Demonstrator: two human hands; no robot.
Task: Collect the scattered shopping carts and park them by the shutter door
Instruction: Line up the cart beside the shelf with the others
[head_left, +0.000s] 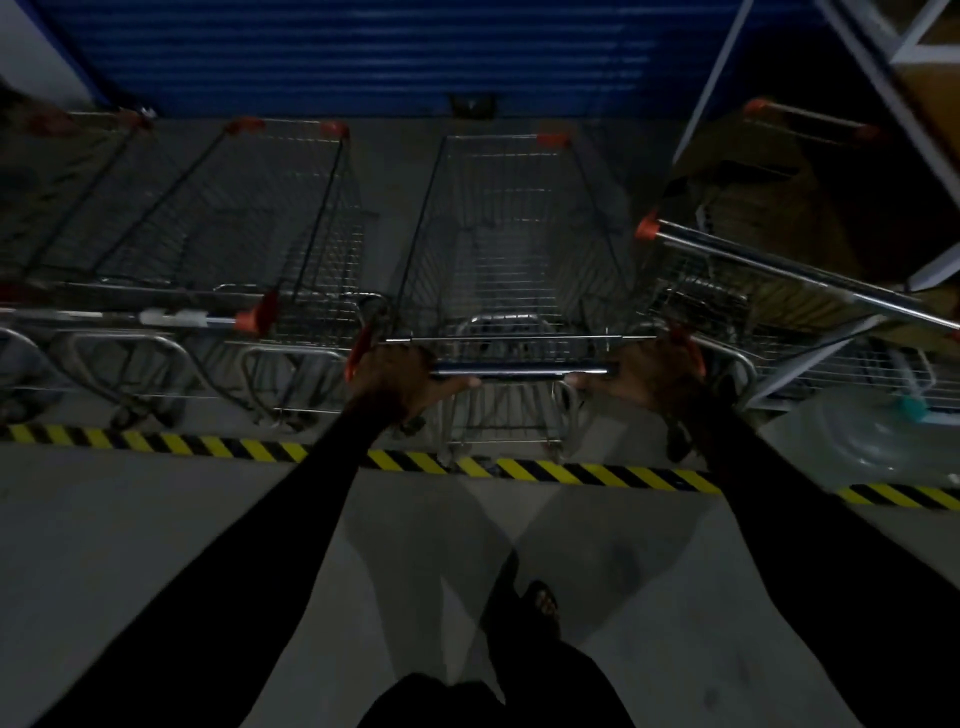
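I have both hands on the push bar (519, 371) of the shopping cart (511, 249) in the centre of the frame: my left hand (402, 376) is curled round the bar's left end, by the orange end cap, and my right hand (647, 376) grips its right end, thumbs pointing inward along the bar. Black sleeves (270, 545) run down to the lower corners of the frame. The cart's wire basket points toward the blue shutter door (389, 47) that fills the top of the frame, and its rear wheels sit just past the yellow-and-black hazard tape (597, 475) on the grey floor (156, 545). To the left, a parked cart (270, 218) stands beside it with a gap between them, nose to the shutter, and another cart (67, 192) is at the left edge. To the right, a tilted cart (769, 270) lies at an angle, its chrome handle running toward the right edge, close to my right hand. A white metal rack (883, 47) occupies the upper right. At lower right, a clear plastic water jug (872, 441) lies on the floor. The picture is dim and slightly blurred.
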